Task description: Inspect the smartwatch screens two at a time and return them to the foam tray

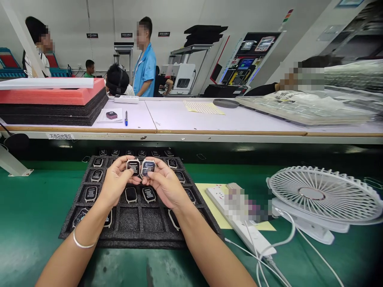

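A factory hall stood behind, with a long white bench across the back and other people at work beyond it. In front, a green surface (30, 207) carried a black foam tray (134, 235) near its middle.

The left hand (115, 181) was closed on a first watch body (133, 166), pinched at the rim between thumb and fingers. The right hand (166, 184) gripped a second watch body (148, 167) the same way. The two were held side by side, nearly touching, above the tray's far half, with their screens turned towards the camera. Each was a small rounded rectangle with a pale rim and a dark screen bearing lines of light text, too small to read.

The tray was cut into rows of square pockets. Most held one such body lying flat, screen up, while several pockets in the near rows showed bare foam.

A thin bracelet (81, 244) circled the left wrist. Towards the right edge of the surface, a white power strip (239, 223) lay on a yellow sheet (209, 199), and a white fan (321, 195) rested face up beside it.
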{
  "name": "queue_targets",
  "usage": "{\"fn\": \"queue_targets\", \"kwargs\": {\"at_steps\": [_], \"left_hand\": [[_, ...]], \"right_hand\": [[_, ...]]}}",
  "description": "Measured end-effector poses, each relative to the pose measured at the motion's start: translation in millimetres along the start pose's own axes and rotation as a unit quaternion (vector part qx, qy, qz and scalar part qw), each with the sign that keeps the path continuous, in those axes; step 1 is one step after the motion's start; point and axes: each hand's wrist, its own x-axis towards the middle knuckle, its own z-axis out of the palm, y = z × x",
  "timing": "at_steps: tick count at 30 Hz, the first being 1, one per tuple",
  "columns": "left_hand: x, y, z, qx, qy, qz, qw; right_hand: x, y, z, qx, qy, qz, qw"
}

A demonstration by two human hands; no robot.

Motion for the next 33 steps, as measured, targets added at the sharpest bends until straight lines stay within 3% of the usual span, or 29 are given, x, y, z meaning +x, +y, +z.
{"fn": "queue_targets", "kwargs": {"at_steps": [18, 33], "left_hand": [[-1.1, -0.1, 0.6, -0.019, -0.010, 0.007, 1.000], [-1.8, -1.2, -1.2, -0.050, -0.020, -0.024, 0.998]], "right_hand": [[-2.3, -2.1, 3.2, -0.010, 0.010, -0.002, 1.000], [2.4, -1.1, 1.8, 0.041, 0.029, -0.005, 0.999]]}}
